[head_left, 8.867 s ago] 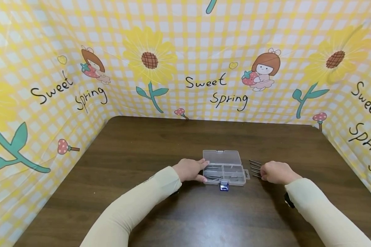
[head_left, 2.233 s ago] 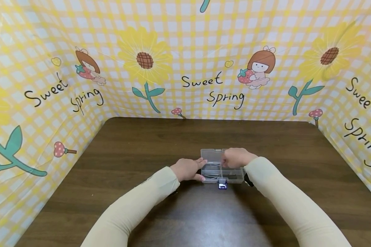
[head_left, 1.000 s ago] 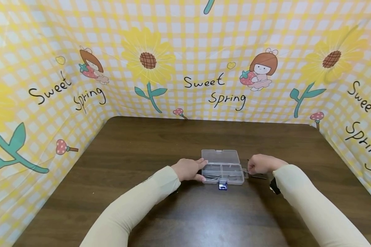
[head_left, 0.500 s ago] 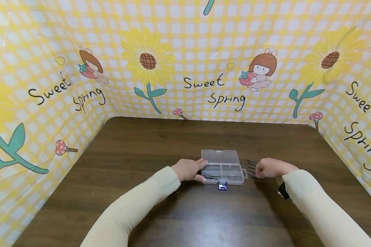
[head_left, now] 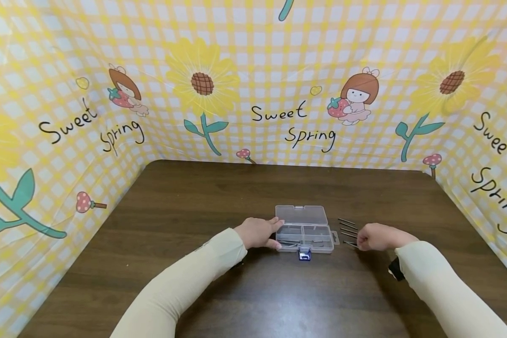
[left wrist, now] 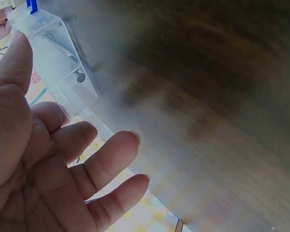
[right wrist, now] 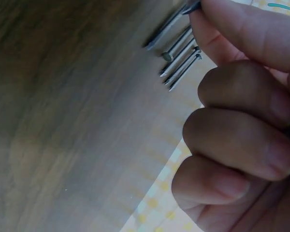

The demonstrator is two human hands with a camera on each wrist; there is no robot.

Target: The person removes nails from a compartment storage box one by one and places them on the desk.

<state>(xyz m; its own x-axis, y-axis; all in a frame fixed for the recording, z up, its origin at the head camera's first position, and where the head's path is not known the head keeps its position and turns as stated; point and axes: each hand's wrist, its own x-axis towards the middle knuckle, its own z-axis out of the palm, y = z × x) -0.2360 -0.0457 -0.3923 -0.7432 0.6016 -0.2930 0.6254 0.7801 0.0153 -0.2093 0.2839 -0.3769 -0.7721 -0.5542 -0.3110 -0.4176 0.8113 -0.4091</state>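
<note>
A clear plastic compartment box [head_left: 305, 238] stands with its lid [head_left: 302, 215] raised and lying back. Loose nails [left wrist: 59, 43] lie in some of its compartments. My left hand [head_left: 257, 232] rests against the box's left end, thumb near the front corner and forefinger at the back one; its other fingers [left wrist: 117, 150] are spread and relaxed. To the right of the box, my right hand [head_left: 376, 237] pinches the head of a metal nail [right wrist: 166, 28] between thumb and forefinger, its other fingers curled. Several more nails [head_left: 348, 229] lie beside it in a rough row on the table.
The box's blue latch [head_left: 304, 255] hangs at the front, and a clear hanging tab [head_left: 335, 237] sticks out at its right end. Brown wood-grain table [head_left: 219, 188] surrounds everything. Yellow checked cloth [head_left: 274, 80] walls off the back and sides.
My right hand has gone from over the box to the right, down to the nails on the table, and drawn slightly back. The nail row shows more plainly. My left hand stays at the box.
</note>
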